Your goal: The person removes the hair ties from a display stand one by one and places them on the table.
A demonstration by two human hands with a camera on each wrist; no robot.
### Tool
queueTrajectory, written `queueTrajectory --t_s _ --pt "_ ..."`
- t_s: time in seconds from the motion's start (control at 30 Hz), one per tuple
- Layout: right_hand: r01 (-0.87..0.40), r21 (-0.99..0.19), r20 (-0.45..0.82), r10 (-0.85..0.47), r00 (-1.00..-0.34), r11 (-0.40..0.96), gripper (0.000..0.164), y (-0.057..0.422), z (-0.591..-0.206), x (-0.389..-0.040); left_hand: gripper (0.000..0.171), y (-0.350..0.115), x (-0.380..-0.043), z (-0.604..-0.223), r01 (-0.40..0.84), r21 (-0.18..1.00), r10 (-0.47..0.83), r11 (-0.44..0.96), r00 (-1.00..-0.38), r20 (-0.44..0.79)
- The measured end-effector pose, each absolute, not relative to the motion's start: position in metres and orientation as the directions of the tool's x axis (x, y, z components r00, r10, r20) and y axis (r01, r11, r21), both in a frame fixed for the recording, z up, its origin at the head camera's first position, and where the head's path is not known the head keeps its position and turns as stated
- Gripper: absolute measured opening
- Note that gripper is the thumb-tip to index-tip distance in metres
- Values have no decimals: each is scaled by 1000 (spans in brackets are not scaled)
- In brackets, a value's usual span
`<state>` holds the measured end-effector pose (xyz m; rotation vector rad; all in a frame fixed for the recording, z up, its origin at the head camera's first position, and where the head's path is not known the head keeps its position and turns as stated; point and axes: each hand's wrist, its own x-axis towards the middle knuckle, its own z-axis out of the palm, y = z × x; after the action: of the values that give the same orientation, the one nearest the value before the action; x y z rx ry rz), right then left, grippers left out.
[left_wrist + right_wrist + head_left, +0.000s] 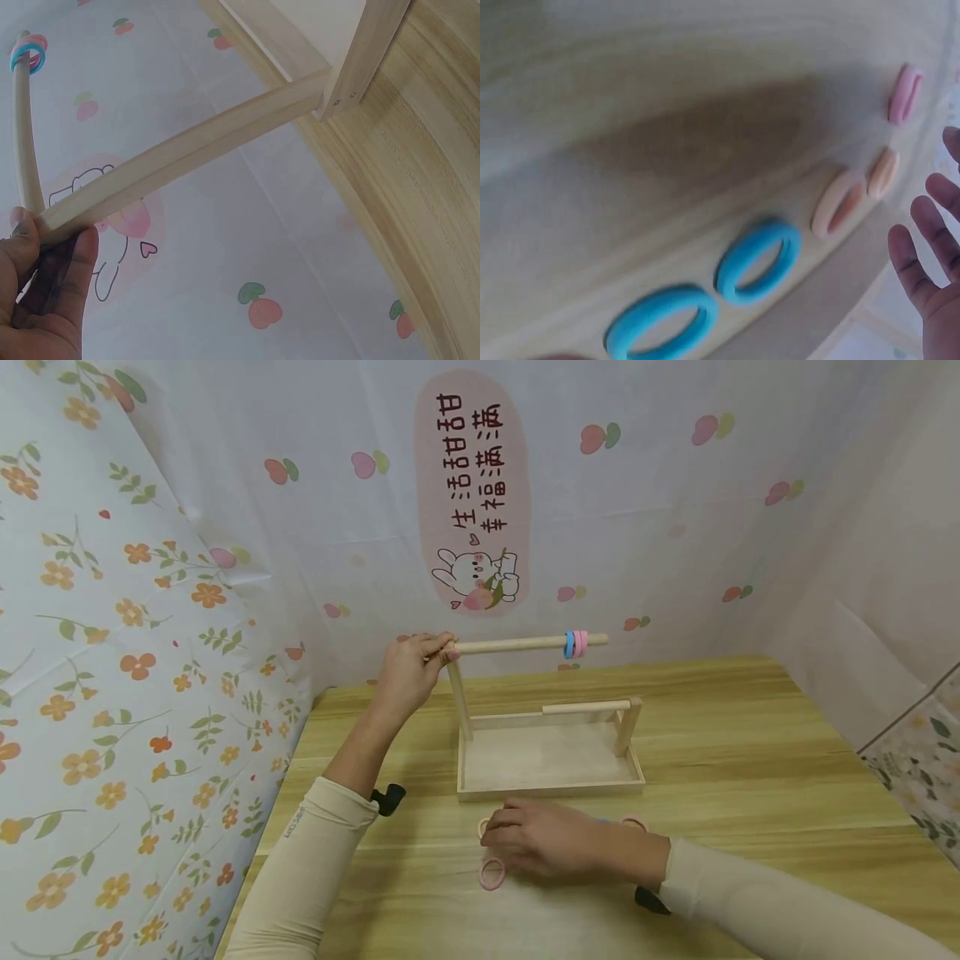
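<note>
My left hand [412, 672] grips the top corner of a wooden stand, where its tall post [461, 702] meets the upper rod [513, 646]. In the left wrist view, thumb and fingers pinch around that joint. A blue hair tie [569, 646] and pink hair ties [581, 643] hang near the rod's free end. Low over the table, my right hand [543, 837] holds nothing, its fingers loosely extended beside a pink hair tie [492, 874]. The right wrist view shows two blue hair ties [757, 262] and two peach ones [838, 204] lying in a row.
The stand's shallow tray [551, 792] sits on the wood-grain table [720, 777]. A shorter rod [585, 707] reaches inward from a low post [628, 727] at its right end. Behind hangs a patterned cloth [637, 527]; a floral cloth [135, 735] borders the left side.
</note>
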<state>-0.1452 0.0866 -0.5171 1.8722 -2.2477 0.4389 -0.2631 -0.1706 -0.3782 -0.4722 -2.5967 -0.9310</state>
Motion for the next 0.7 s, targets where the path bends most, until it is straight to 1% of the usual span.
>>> queueTrajectory --t_s 0.07,0.2,0.27,0.5,0.7 --pt "-976 -121 311 -927 -209 179 32 90 -513 -148 39 -170 -263 -379 413 541 193 733 -889 416" --pt "-960 -154 290 -918 -271 234 35 98 -501 -154 39 -170 -263 -379 414 542 197 731 -889 413" --pt "-957 -145 298 -911 -284 251 37 101 -492 -158 39 -170 -263 -379 415 545 193 729 -888 417" --pt "-958 -105 409 -867 -285 265 40 114 -465 -175 38 -172 -263 -376 414 560 189 718 -890 415" --pt "-952 -80 459 -837 -298 295 42 126 -451 -185 38 -171 -263 -376 413 562 193 717 -892 410"
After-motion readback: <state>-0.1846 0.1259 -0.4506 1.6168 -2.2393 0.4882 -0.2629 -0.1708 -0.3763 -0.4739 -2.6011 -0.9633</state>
